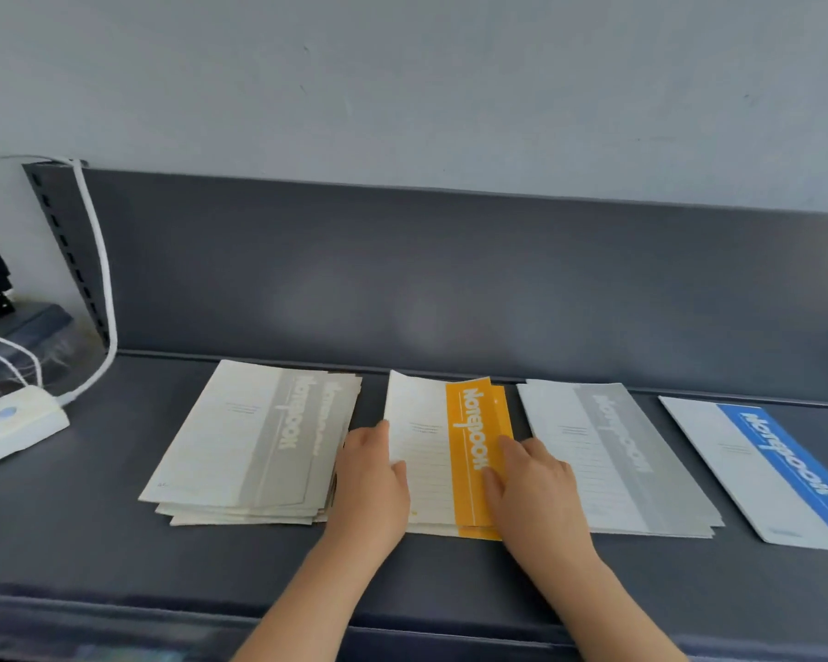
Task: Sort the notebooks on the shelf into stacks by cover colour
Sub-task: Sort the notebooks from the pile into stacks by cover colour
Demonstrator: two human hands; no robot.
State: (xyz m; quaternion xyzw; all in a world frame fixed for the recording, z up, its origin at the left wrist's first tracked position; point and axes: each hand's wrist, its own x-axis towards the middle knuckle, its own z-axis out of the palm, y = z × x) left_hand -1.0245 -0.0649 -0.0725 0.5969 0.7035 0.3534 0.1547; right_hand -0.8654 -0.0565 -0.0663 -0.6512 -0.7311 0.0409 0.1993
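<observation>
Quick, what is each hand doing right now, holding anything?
Left hand: open, fingers pressed against the left edge of the yellow notebook stack.
Right hand: open, flat on that stack's cover.

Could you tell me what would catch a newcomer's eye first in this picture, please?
The yellow notebook stack mid-shelf, with the left hand at its left edge and the right hand on its yellow band. Next, the blue notebook at the far right, beside the grey stack.

Beige stack (240, 437), yellow stack (469, 422), grey stack (641, 451) and blue notebook (785, 465).
</observation>
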